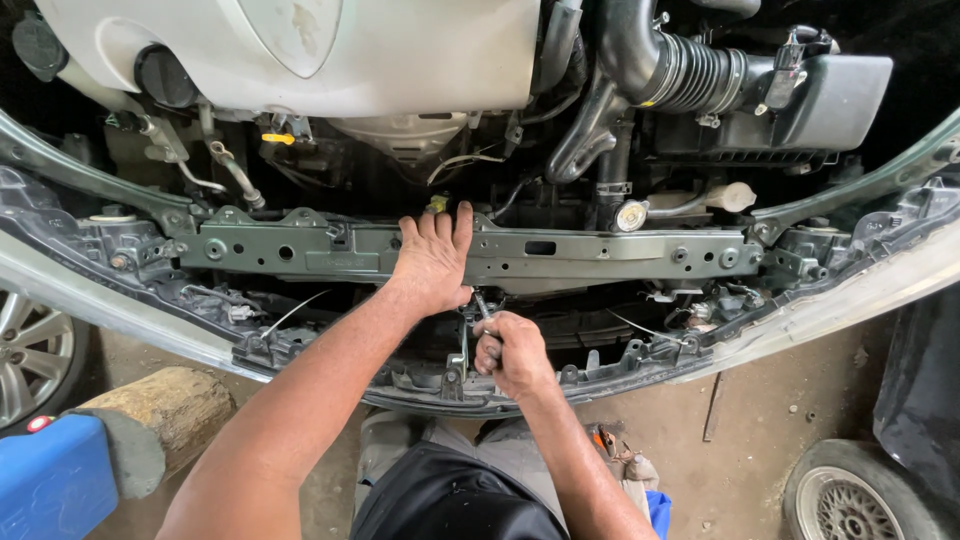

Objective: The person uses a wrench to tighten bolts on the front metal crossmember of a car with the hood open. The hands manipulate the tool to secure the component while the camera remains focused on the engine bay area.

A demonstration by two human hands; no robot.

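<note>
Left hand (432,262) flat, open, braced on grey crossmember (600,252). Right hand (512,352) fisted round slim metal tool (481,305), tip under crossmember centre. Risk: tool slips off fastener, knuckles strike bracket edge; bit seating unseen.

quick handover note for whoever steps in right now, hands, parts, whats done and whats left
Left hand: palm flat on the green crossmember across the front of the open engine bay, gripping nothing.
Right hand: closed on a thin metal tool, its tip up under the crossmember beside the upright centre bracket.
Done: the front structure is exposed, with the bare bumper support showing.
Left: the work at the tool tip; what it engages is hidden.
</note>
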